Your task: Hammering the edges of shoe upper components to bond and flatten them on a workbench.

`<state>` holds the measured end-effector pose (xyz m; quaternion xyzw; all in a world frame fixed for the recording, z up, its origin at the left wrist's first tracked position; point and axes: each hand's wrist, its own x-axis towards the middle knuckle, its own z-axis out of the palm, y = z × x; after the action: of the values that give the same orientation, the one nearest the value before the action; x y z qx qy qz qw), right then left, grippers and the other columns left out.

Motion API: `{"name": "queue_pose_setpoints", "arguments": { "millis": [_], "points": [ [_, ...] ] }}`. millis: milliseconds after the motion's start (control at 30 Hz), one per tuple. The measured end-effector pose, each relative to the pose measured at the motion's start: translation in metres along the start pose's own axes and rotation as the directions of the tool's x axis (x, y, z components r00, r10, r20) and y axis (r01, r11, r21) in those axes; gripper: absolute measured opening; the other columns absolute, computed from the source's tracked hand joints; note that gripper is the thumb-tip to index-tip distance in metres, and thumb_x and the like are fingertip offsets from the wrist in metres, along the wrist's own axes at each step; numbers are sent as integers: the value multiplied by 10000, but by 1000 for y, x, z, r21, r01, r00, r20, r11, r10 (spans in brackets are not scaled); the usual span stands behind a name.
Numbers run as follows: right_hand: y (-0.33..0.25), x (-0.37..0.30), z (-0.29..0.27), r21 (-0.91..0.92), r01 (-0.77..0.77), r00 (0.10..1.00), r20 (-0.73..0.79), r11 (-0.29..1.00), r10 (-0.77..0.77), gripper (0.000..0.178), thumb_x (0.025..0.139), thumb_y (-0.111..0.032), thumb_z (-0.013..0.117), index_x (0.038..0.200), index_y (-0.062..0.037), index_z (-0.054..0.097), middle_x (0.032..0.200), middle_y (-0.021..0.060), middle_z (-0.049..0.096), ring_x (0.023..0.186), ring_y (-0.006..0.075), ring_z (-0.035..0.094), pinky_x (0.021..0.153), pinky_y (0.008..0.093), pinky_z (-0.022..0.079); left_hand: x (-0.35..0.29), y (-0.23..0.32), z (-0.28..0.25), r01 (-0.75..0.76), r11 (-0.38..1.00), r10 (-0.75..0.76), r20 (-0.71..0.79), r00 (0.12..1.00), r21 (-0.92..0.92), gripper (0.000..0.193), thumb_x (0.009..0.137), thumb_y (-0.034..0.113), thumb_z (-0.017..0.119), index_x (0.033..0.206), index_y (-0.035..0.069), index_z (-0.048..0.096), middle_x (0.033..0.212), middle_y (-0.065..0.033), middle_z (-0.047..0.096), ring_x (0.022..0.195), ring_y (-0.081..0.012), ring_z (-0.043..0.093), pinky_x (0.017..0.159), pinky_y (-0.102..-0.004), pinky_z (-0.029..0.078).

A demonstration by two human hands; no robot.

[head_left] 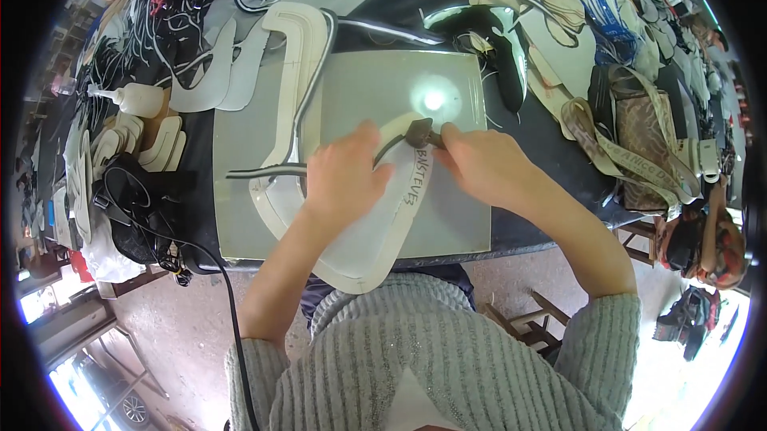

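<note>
We could not see the palm of the left hand or the stretch of strip behind it. The right hand hid part of the tool, and we could not tell its kind. Single lengths blurred together in the heap toward the far left corner of the bench. Past the near edge, the frame cut off the cable.
</note>
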<state>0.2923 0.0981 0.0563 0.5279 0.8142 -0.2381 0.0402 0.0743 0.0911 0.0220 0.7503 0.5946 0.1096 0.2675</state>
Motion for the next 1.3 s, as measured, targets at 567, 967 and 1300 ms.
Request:
{"name": "queue_pose_setpoints", "arguments": {
  "millis": [567,967,1300],
  "points": [
    [7,5,-17,41,-18,998,54,999,15,275,955,-272,581,928,-2,532,726,224,637,706,435,638,627,527,490,4,-24,26,-422,857,338,-294,894,-297,276,804,-92,654,1054,21,629,890,-91,664,751,-240,653,656,-329,548],
    [4,22,-33,-7,60,997,42,998,-59,268,951,-268,590,898,-11,534,693,207,620,689,420,633,611,507,489,10,-35,21,-699,681,732,-236,640,216,311,737,59,665,1044,68,614,1024,-16,657,870,-193,608,708,-318,539],
    [4,15,-17,-77,86,996,17,993,-85,297,979,-304,560,921,-13,546,617,146,618,593,365,647,541,459,509,10,-31,18,-691,690,723,-233,650,216,289,746,76,667,1030,59,613,1054,-28,661,871,-192,606,723,-313,535]
  ]
}}
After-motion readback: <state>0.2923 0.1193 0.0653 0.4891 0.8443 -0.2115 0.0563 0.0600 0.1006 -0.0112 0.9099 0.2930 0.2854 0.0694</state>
